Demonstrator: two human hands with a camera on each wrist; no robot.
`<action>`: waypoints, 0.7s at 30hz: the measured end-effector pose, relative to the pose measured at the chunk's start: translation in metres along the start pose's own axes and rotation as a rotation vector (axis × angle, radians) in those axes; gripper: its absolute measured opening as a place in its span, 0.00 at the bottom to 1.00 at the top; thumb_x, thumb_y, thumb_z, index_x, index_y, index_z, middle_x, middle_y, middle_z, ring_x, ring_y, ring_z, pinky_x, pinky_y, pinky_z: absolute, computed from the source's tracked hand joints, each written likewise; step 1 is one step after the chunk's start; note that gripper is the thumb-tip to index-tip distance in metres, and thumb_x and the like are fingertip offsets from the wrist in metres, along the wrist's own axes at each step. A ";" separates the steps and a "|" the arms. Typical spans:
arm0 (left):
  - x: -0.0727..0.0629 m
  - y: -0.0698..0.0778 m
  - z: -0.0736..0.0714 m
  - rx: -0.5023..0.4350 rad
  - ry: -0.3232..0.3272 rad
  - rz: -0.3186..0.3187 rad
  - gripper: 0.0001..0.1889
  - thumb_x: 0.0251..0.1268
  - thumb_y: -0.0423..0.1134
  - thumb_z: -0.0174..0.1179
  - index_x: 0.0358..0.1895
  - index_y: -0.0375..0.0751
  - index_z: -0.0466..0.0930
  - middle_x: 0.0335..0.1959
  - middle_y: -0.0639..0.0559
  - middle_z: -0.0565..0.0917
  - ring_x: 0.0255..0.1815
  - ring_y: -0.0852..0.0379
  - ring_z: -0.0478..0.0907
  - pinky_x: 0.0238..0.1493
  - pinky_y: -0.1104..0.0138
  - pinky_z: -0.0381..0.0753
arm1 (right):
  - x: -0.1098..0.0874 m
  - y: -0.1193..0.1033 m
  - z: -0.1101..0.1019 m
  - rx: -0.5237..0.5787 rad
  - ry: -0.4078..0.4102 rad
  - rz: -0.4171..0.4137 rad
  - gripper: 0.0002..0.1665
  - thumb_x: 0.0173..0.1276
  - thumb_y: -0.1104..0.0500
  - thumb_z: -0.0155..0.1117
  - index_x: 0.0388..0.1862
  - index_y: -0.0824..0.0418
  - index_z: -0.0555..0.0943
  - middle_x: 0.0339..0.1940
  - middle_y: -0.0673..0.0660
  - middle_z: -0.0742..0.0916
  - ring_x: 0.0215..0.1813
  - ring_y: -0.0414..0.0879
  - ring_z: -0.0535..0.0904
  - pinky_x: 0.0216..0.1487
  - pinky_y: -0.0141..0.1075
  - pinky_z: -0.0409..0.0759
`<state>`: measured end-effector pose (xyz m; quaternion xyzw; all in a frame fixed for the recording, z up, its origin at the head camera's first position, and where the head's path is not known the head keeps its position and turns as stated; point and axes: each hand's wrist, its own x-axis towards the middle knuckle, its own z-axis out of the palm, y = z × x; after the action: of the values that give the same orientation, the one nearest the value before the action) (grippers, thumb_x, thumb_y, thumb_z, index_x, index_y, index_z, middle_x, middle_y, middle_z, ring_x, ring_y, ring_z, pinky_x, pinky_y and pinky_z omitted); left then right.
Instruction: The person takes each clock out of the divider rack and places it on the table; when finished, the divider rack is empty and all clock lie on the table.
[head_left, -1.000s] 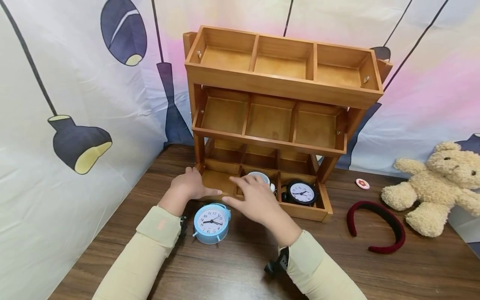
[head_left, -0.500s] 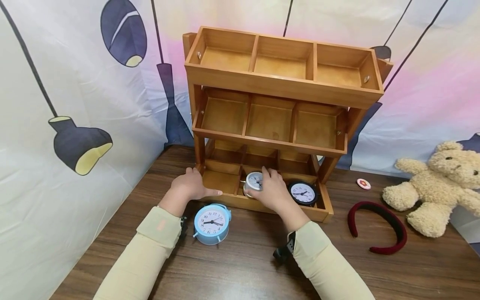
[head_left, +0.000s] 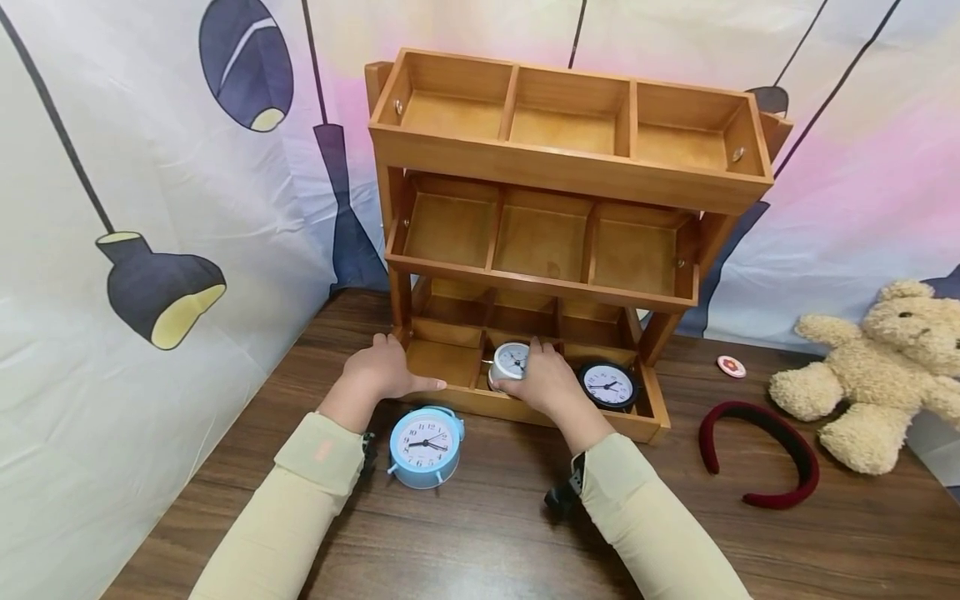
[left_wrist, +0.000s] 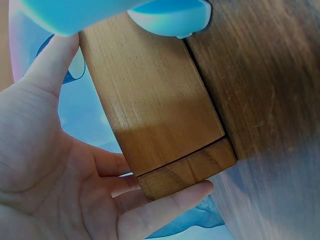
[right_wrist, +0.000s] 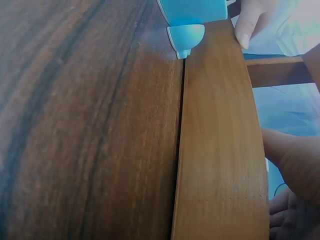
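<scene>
In the head view, my right hand (head_left: 551, 379) holds a small white alarm clock (head_left: 510, 360) by its right side. The clock sits in the middle compartment of the bottom tier of a wooden three-tier shelf (head_left: 570, 171). My left hand (head_left: 381, 369) grips the left end of that tier, its thumb along the front rim; the left wrist view shows the fingers (left_wrist: 165, 212) round the end of the wooden front board (left_wrist: 150, 95). A light-blue alarm clock (head_left: 425, 446) stands on the table before the shelf. A black alarm clock (head_left: 607, 386) sits in the right compartment.
On the wooden table (head_left: 480, 533), a dark red headband (head_left: 806, 467) lies right of the shelf. Behind it are a small flower-patterned oval piece (head_left: 731, 367) and a teddy bear (head_left: 862, 375). A printed cloth backdrop (head_left: 247, 192) hangs behind and at the left.
My right hand has moved right, from over the left divider onto the white clock's right side, uncovering its face. The left hand stays on the shelf's end.
</scene>
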<state>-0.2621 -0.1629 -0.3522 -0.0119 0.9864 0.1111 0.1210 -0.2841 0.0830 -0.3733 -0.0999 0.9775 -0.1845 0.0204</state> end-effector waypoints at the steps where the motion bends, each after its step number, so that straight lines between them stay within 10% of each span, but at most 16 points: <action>1: 0.000 0.000 0.000 -0.001 -0.001 0.000 0.65 0.52 0.76 0.59 0.73 0.18 0.51 0.73 0.20 0.53 0.63 0.27 0.70 0.59 0.39 0.72 | 0.001 0.000 0.000 -0.006 -0.003 0.001 0.64 0.58 0.36 0.73 0.74 0.77 0.57 0.69 0.74 0.71 0.66 0.64 0.71 0.66 0.52 0.70; 21: -0.002 0.001 -0.002 0.000 0.005 0.007 0.65 0.52 0.76 0.60 0.74 0.18 0.50 0.73 0.20 0.53 0.62 0.28 0.71 0.57 0.41 0.74 | 0.003 0.000 0.000 -0.008 0.024 -0.027 0.52 0.58 0.38 0.73 0.67 0.74 0.70 0.59 0.69 0.78 0.54 0.59 0.78 0.55 0.50 0.77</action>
<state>-0.2605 -0.1629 -0.3499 -0.0088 0.9867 0.1116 0.1180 -0.2870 0.0828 -0.3735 -0.1110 0.9770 -0.1820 0.0057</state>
